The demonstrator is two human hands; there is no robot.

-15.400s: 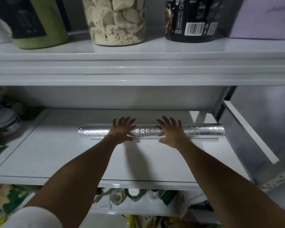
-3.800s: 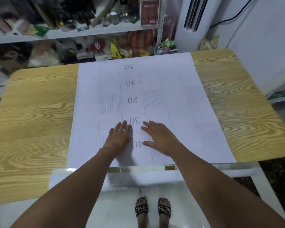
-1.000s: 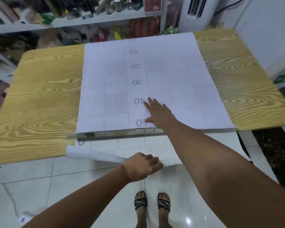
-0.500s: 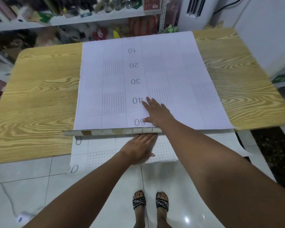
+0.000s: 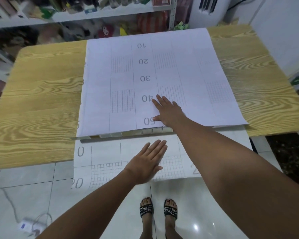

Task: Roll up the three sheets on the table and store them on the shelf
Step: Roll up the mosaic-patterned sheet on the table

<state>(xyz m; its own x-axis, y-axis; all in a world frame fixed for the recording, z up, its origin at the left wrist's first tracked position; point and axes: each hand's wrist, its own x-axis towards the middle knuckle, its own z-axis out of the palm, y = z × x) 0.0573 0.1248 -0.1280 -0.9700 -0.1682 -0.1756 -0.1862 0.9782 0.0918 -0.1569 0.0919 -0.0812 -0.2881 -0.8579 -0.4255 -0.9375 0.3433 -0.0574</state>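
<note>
Flat, fingers straight, the right hand [image 5: 169, 112] presses the top sheet [image 5: 188, 69]. Just nearer, the left hand [image 5: 147, 163] lies likewise on the overhanging lower sheet [image 5: 107, 152].

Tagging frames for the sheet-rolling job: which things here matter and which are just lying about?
Job: top sheet; hanging sheet; table; right hand, pressing the top sheet; left hand, flat on the hanging sheet.
Lying about: power strip on the floor; red box at the back; sandals.
</note>
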